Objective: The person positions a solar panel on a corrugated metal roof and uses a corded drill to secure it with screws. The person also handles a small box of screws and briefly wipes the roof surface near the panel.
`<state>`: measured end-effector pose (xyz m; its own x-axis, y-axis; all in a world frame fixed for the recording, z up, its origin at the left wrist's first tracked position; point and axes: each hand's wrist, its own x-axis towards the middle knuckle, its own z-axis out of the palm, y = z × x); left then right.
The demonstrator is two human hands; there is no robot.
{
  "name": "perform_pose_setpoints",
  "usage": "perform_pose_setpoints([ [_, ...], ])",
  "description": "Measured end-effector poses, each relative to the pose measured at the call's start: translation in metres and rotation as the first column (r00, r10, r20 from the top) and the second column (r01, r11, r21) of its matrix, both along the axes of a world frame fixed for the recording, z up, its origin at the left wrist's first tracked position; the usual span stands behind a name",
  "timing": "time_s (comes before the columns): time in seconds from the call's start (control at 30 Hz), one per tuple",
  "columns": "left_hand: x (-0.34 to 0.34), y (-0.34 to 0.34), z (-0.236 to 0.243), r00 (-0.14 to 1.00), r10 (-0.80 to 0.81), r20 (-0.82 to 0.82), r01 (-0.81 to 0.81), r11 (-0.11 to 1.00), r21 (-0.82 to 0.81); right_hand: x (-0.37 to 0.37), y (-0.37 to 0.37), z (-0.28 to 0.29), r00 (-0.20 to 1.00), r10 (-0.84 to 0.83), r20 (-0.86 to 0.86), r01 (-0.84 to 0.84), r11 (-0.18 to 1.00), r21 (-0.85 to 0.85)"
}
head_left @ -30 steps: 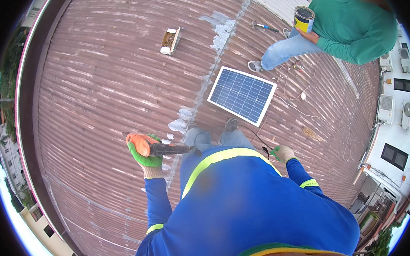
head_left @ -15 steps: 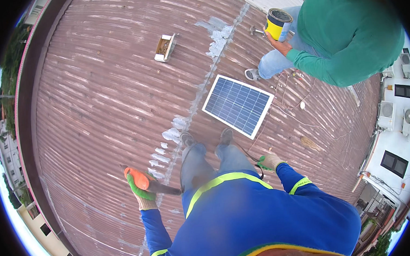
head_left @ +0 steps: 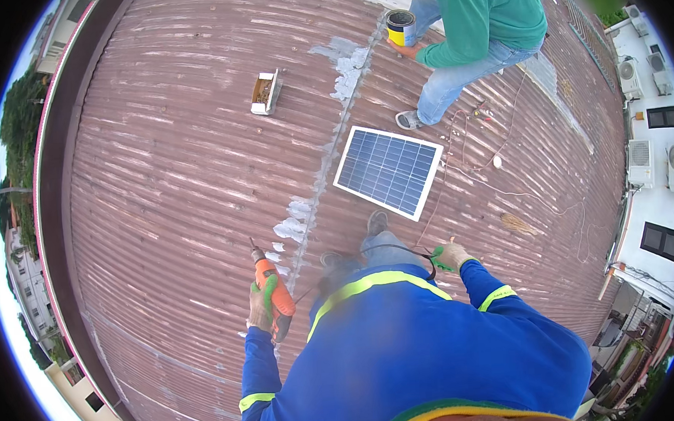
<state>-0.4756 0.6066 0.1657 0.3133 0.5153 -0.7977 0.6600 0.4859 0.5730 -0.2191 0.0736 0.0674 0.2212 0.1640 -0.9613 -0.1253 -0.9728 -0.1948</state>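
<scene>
My left hand (head_left: 262, 303), in a green and cream glove, grips an orange power drill (head_left: 274, 288), its bit pointing up the roof. My gloved right hand (head_left: 451, 256) is closed on a black cable (head_left: 419, 256) that loops in front of my legs. Beyond my feet lies a framed blue solar panel (head_left: 388, 173). A co-worker (head_left: 476, 28) in a green top is stepping on the roof beside it, one hand around a yellow and black can (head_left: 401, 28). A small open box of loose small items (head_left: 264, 92) rests up the roof.
The corrugated roof (head_left: 168, 189) has patched grey seam streaks, thin wires (head_left: 542, 200) and small tools near the co-worker's foot. A dark gutter edge (head_left: 57, 187) curves along the left. At the right stands a white building (head_left: 649, 209) with air-conditioner units and windows.
The drill has turned from lying sideways to pointing up the roof. The co-worker has moved back and up in the view with the can. My right hand still holds the cable.
</scene>
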Motion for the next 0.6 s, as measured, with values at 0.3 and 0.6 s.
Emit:
perform_pose_setpoints([
  [0.3,-0.07,-0.04,-0.069,0.979,0.112,0.168,-0.049,0.939,-0.342,-0.02,0.022,0.021,0.999,0.047,0.011,-0.047,0.999,0.002],
  [0.6,-0.18,-0.024,-0.114,0.825,0.496,0.272,-0.22,0.724,-0.653,-0.016,0.071,0.051,0.988,0.091,0.127,-0.092,0.996,0.009],
])
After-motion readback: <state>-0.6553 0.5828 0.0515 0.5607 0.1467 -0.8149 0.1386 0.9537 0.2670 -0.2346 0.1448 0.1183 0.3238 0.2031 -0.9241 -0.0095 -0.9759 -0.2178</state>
